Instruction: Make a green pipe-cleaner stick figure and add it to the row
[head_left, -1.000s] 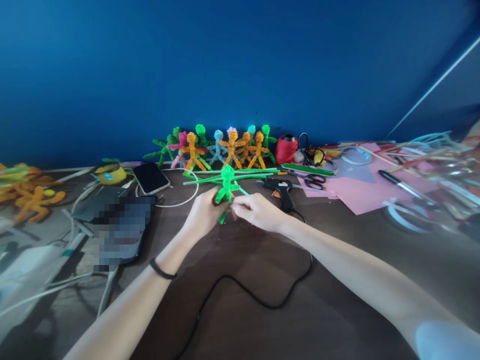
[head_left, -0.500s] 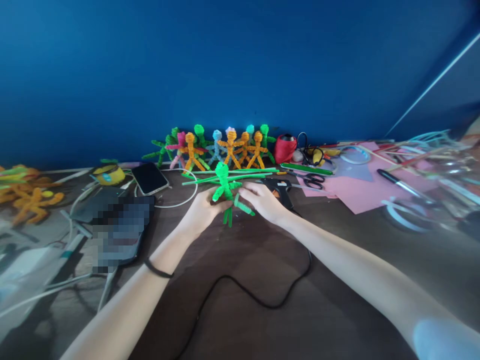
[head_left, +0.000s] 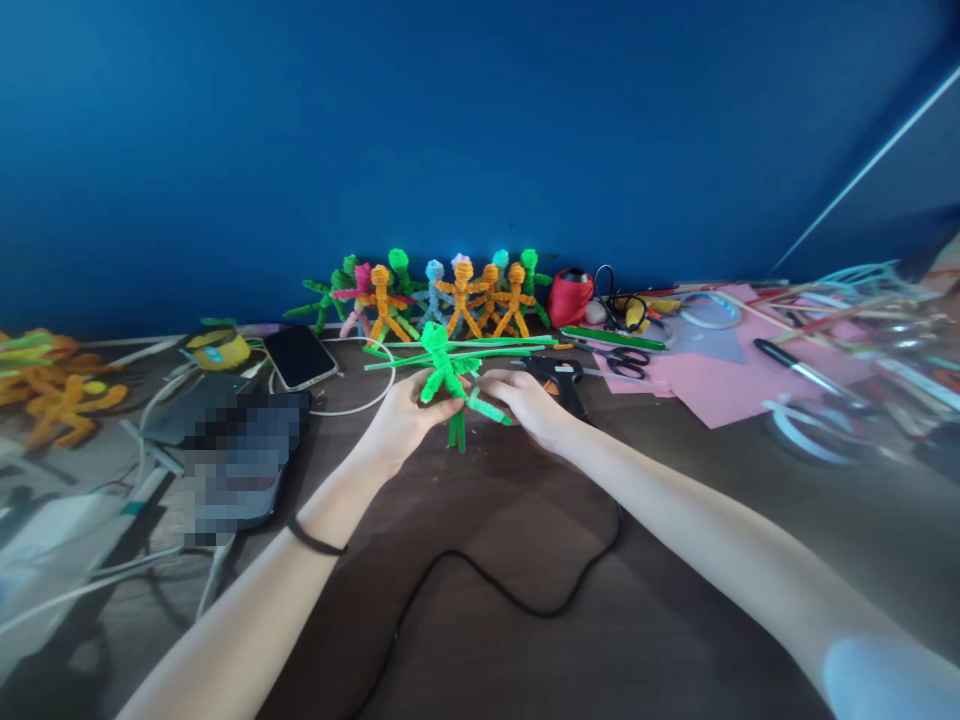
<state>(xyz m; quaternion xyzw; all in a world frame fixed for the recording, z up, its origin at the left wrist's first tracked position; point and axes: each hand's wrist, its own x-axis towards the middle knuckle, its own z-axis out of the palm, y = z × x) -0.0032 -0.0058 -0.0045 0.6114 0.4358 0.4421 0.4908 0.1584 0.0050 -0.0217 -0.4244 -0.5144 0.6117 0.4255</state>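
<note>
A bright green pipe cleaner figure (head_left: 439,362) is held above the dark table, its head tilted a little to the left. My left hand (head_left: 421,405) is closed on its body, the thumb across its middle. My right hand (head_left: 525,402) pinches the figure at its right side, near a bent green limb (head_left: 489,406) that sticks out to the lower right. The right fingertips are partly hidden. Loose green pipe cleaners (head_left: 517,345) lie just behind both hands.
Several finished figures (head_left: 381,305) lean along the blue wall. A black glue gun (head_left: 559,378) lies beyond my right hand, its cable (head_left: 517,602) looping toward me. Scissors (head_left: 628,362) and pink paper (head_left: 720,385) lie right; a phone (head_left: 300,357) and a dark case (head_left: 251,460) left.
The green figure has tipped slightly to the left, and its lower right limb has swung a little outward. Both hands stay in nearly the same place.
</note>
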